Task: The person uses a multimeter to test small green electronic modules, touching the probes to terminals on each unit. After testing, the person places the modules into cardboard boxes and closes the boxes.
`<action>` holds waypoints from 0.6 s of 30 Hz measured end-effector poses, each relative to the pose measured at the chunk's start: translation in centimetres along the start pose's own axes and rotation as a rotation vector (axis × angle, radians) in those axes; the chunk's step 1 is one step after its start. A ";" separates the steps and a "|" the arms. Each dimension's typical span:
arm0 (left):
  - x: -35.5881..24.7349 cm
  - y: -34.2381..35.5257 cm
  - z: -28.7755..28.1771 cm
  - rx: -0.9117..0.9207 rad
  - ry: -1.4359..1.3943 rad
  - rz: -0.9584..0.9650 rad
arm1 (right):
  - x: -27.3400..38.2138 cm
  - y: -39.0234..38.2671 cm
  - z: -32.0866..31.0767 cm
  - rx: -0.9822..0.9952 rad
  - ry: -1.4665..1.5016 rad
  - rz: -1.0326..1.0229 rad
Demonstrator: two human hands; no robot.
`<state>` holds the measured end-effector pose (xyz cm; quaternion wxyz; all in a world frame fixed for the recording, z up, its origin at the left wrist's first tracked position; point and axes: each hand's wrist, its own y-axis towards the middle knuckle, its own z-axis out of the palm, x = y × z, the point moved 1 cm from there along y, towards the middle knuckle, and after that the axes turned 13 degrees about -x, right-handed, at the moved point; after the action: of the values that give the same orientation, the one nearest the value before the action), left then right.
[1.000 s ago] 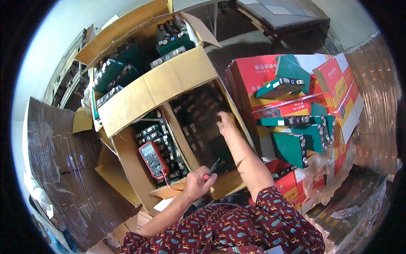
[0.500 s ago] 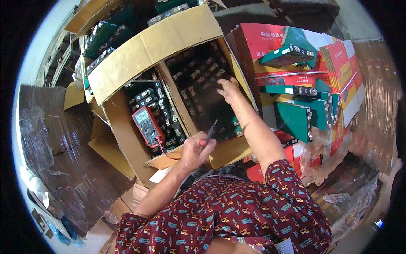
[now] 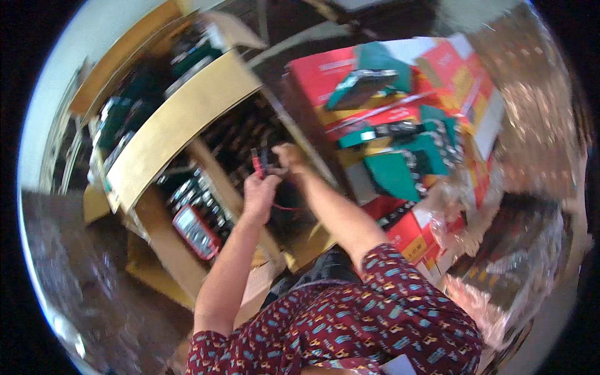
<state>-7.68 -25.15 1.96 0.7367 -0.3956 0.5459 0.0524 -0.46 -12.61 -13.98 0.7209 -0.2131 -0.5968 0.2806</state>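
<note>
My left hand is closed around a red test probe, which points up over the right compartment of a cardboard box. A dark, probe-like stick stands close beside it; blur hides which hand bears it. My right hand is right next to the probes with its fingers curled in; what they hold, if anything, I cannot make out. A red multimeter lies tilted on battery cells in the left compartment. Dark cells below my hands are smeared by motion.
Right of the box, green battery cells lie on red and yellow cartons. A second open box with more cells stands behind at the left. Plastic-wrapped stacks flank the right side, and a cardboard divider splits the box.
My right hand has drawn back from the cells to the probes, its spread fingers now curled. My left hand has moved forward over the right compartment. The whole view has shifted and blurred.
</note>
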 end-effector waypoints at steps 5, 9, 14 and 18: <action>3.2 7.1 -0.1 -0.052 -0.068 -0.206 | 1.9 -3.7 2.6 -0.135 -0.077 -0.024; 5.2 9.4 -0.1 -0.106 -0.028 -0.143 | 1.8 -4.6 2.3 -0.097 -0.116 -0.129; 5.5 10.0 -1.8 -0.117 -0.011 -0.162 | 4.8 -17.7 -3.3 0.027 -0.096 -0.496; 5.5 9.9 -0.1 -0.169 0.021 -0.198 | 6.6 -29.3 -18.1 -0.334 -0.376 -1.060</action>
<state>-10.63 -20.48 -7.90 0.6966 -0.5087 0.5055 0.0213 22.51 -29.76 6.19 0.6012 0.0574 -0.7757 -0.1831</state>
